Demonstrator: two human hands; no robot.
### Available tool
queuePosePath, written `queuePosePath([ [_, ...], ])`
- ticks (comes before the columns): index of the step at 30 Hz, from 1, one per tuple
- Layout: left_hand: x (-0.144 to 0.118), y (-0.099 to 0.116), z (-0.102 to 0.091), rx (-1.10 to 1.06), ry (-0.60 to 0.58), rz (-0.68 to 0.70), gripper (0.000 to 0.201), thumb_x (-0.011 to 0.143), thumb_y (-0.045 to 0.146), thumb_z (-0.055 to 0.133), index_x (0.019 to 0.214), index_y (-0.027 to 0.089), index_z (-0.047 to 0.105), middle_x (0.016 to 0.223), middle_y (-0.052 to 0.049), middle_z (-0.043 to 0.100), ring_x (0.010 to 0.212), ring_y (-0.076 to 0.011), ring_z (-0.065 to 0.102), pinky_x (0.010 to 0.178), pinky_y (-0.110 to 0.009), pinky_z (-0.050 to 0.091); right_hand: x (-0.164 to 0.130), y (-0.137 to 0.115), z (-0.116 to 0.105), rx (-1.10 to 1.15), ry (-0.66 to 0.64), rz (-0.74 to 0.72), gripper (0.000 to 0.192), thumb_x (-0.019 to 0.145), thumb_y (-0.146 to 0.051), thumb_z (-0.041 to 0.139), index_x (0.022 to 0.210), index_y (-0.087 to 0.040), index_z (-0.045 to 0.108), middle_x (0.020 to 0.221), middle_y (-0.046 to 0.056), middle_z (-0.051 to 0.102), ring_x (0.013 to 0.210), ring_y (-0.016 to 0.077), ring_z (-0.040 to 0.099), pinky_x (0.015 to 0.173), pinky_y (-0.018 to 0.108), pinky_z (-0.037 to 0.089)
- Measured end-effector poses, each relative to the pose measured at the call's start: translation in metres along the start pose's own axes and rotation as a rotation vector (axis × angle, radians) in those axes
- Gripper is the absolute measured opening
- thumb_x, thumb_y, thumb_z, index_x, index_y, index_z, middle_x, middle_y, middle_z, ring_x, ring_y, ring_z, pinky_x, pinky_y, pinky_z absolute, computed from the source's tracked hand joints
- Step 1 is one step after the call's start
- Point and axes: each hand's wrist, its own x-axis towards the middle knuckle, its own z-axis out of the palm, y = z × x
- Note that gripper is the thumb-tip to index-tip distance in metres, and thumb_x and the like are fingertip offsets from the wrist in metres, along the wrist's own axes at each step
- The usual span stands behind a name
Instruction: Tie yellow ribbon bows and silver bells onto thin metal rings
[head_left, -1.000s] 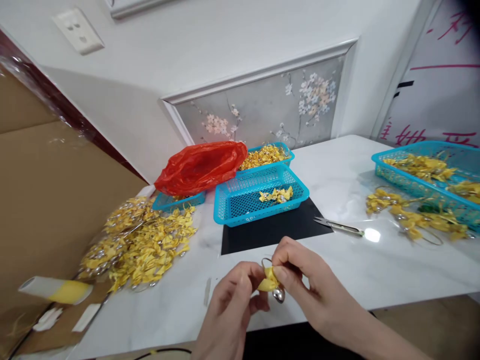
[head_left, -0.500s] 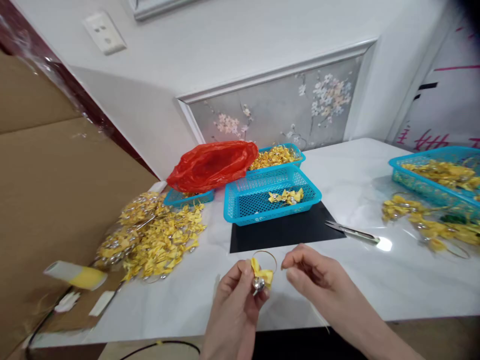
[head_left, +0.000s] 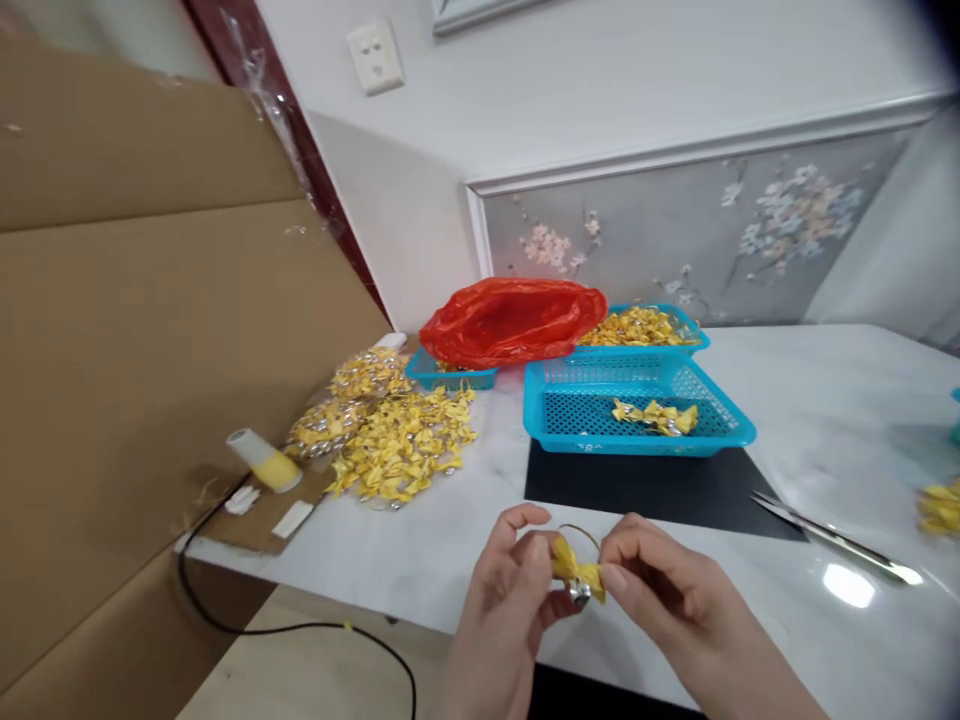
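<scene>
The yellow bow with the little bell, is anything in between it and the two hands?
No. The yellow bow is pinched from both sides: left hand on its left end, right hand on its right. The silver bell hangs just under it, and a thin wire ring loops above.

Your shot's bright and evenly lit, soft shadows only. There's a glare spot on the glossy table point(head_left: 847, 585) near the scissors point(head_left: 832, 537). Edges bend wide-angle style, the top right corner goes dark, and the far wall looks a bit soft
</scene>
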Motion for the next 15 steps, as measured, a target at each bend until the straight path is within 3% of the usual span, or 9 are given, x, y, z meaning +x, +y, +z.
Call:
queuePosePath([
  [6,-0.004,-0.002,-0.018,0.023,0.038,-0.001,0.029,0.065,0.037,0.088,0.064,0.013,0.072,0.059,0.001,0.063,0.055,-0.0079,0.054,0.058,-0.021,0.046,0.004,-0.001,0.022,-0.034,-0.044,-0.034,0.031,0.091,-0.046,0.054,0.071,-0.024,0.060,0.073,-0.002,0.051,0.067,0.0148,0.049,0.061,0.025,0.038],
  [12,-0.009,0.011,-0.040,0.005,0.113,0.112,0.021,0.064,0.034,0.088,0.067,0.018,0.075,0.061,0.003,0.067,0.057,-0.0068,0.054,0.059,-0.017,0.043,0.019,-0.005,0.029,-0.057,-0.056,0.023,0.033,0.091,-0.053,0.052,0.088,-0.023,0.065,0.077,-0.001,0.053,0.063,0.0136,0.043,0.056,0.025,0.034],
  [15,-0.010,0.017,-0.050,0.011,0.120,0.159,0.017,0.070,0.030,0.085,0.066,0.018,0.074,0.060,0.005,0.067,0.059,-0.0064,0.053,0.060,-0.015,0.041,0.020,-0.003,0.039,-0.028,-0.073,0.028,0.038,0.090,-0.057,0.052,0.082,-0.021,0.065,0.074,-0.001,0.050,0.062,0.0129,0.040,0.054,0.026,0.031],
])
